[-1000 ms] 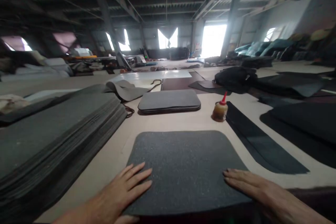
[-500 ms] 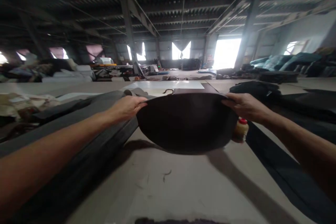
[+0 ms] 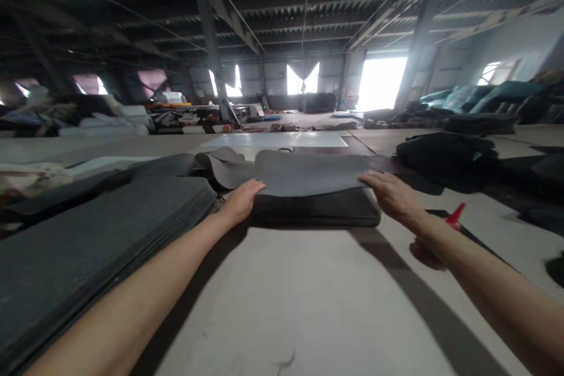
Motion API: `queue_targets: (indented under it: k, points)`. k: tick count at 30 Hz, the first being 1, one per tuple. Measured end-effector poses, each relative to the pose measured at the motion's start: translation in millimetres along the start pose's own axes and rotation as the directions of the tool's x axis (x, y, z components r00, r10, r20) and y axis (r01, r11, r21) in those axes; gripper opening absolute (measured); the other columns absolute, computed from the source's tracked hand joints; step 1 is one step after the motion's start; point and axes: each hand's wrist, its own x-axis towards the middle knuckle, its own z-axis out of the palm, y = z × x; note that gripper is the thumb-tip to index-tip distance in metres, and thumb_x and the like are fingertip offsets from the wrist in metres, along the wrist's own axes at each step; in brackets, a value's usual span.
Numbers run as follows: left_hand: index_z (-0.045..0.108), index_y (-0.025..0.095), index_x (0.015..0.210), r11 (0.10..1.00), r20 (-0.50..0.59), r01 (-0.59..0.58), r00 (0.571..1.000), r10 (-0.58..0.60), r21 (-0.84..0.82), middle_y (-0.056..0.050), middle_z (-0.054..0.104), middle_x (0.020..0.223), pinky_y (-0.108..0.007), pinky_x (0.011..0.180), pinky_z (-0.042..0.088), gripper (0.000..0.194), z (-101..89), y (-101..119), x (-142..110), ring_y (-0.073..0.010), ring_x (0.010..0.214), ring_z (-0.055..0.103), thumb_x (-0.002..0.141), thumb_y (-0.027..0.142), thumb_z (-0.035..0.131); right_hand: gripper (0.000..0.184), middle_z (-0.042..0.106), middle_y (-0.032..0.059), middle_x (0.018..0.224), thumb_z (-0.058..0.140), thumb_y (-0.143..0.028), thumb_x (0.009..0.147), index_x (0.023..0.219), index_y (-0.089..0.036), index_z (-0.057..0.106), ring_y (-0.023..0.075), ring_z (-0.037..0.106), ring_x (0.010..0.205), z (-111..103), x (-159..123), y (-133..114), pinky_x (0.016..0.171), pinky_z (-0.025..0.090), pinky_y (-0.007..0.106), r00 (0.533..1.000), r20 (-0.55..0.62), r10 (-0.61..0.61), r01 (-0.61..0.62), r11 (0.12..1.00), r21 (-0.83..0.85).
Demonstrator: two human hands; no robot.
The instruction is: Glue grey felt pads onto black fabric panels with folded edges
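A grey rounded sheet [image 3: 308,173] lies on top of a low stack of dark pads [image 3: 317,211] in the middle of the table. My left hand [image 3: 240,200] pinches the sheet's near left corner. My right hand [image 3: 392,194] grips its near right corner, fingers laid over the top. The sheet's near edge still hangs a little above the stack. Both my forearms stretch forward over the table.
A thick pile of grey sheets [image 3: 88,229] fills the left side. A glue bottle with a red tip [image 3: 456,214] stands behind my right forearm. A black bag [image 3: 445,155] and dark fabric pieces lie at the right. The pale tabletop [image 3: 286,294] runs toward me.
The sheet lay flat in front of me under both palms, was lifted and carried forward, and now rests on the pad stack farther away. Both arms have reached out.
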Motion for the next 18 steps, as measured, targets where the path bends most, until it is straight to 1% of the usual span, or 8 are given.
queue_targets:
  k: [2,3,5,9,11,13,15,18]
  points:
    - [0.066,0.013,0.122,0.998,0.074,0.023,0.997,-0.019,-0.05,-0.012,0.063,0.133,-0.045,0.115,0.045,0.051,35.2,-12.6,-18.5,-0.0234,0.13,0.055,0.081,0.001,0.037,0.053,0.065,0.0091,0.133,0.039,-0.001,0.089,0.129,-0.021,0.067,0.0263,0.063,0.117,36.0,-16.4,2.1,0.104,0.047,0.041,0.98,0.199,-0.013,0.012,1.0,0.007]
    - [0.065,0.012,0.125,0.997,0.094,0.032,0.995,-0.025,-0.075,-0.012,0.061,0.137,-0.045,0.117,0.043,0.054,46.6,-16.7,-25.5,-0.0236,0.133,0.054,0.08,0.001,0.037,0.054,0.065,0.0102,0.134,0.04,0.0,0.087,0.13,-0.02,0.067,0.0269,0.064,0.116,48.6,-23.1,1.8,0.102,0.049,0.041,0.968,0.25,-0.005,0.003,1.0,0.008]
    - [0.061,0.012,0.13,0.991,0.117,0.044,0.993,-0.03,-0.125,-0.012,0.056,0.143,-0.046,0.12,0.039,0.058,57.9,-21.7,-33.1,-0.0237,0.137,0.049,0.079,0.0,0.036,0.055,0.063,0.0138,0.136,0.039,0.001,0.086,0.131,-0.017,0.066,0.0293,0.064,0.117,62.9,-32.0,-0.1,0.098,0.052,0.042,0.965,0.261,0.029,-0.032,0.999,0.006]
    - [0.062,0.015,0.13,0.972,0.144,0.077,0.989,-0.045,-0.224,-0.011,0.055,0.144,-0.046,0.123,0.033,0.062,53.2,-23.8,-31.5,-0.0237,0.14,0.046,0.074,0.0,0.04,0.057,0.062,0.0153,0.137,0.038,0.002,0.083,0.13,-0.016,0.065,0.0302,0.063,0.119,65.5,-33.1,-0.9,0.101,0.051,0.044,0.966,0.252,0.055,-0.068,0.997,0.044]
    - [0.061,0.016,0.132,0.956,0.134,0.112,0.988,-0.077,-0.272,-0.008,0.053,0.147,-0.046,0.125,0.028,0.069,47.3,-23.7,-30.6,-0.0244,0.143,0.041,0.067,0.002,0.045,0.062,0.061,0.0141,0.138,0.042,0.002,0.076,0.131,-0.015,0.064,0.0288,0.057,0.128,63.7,-31.1,3.2,0.108,0.046,0.043,0.969,0.241,0.053,-0.075,0.994,0.084]
    - [0.052,0.015,0.141,0.93,0.097,0.173,0.984,-0.149,-0.323,-0.008,0.044,0.154,-0.044,0.127,0.022,0.079,43.5,-24.3,-32.8,-0.0249,0.148,0.033,0.063,0.005,0.05,0.069,0.056,0.0154,0.143,0.045,0.001,0.067,0.134,-0.011,0.06,0.028,0.049,0.136,63.2,-31.7,9.8,0.115,0.039,0.042,0.974,0.213,0.083,-0.109,0.987,0.116]
    - [0.036,0.011,0.151,0.882,0.053,0.278,0.959,-0.279,-0.381,-0.012,0.033,0.16,-0.045,0.127,0.021,0.081,44.5,-25.1,-36.8,-0.0265,0.151,0.026,0.072,0.013,0.053,0.074,0.05,0.019,0.148,0.047,-0.004,0.065,0.139,-0.007,0.053,0.0293,0.043,0.14,64.7,-36.4,15.8,0.117,0.036,0.044,0.974,0.167,0.155,-0.179,0.974,0.139]
    - [0.025,0.009,0.154,0.758,0.034,0.449,0.869,-0.494,-0.473,-0.021,0.031,0.159,-0.052,0.122,0.03,0.073,56.5,-22.4,-40.5,-0.0318,0.148,0.031,0.092,0.037,0.05,0.072,0.044,0.0213,0.151,0.049,-0.019,0.075,0.145,-0.006,0.043,0.0335,0.04,0.142,70.6,-50.4,15.9,0.117,0.034,0.051,0.935,0.069,0.349,-0.355,0.897,0.263]
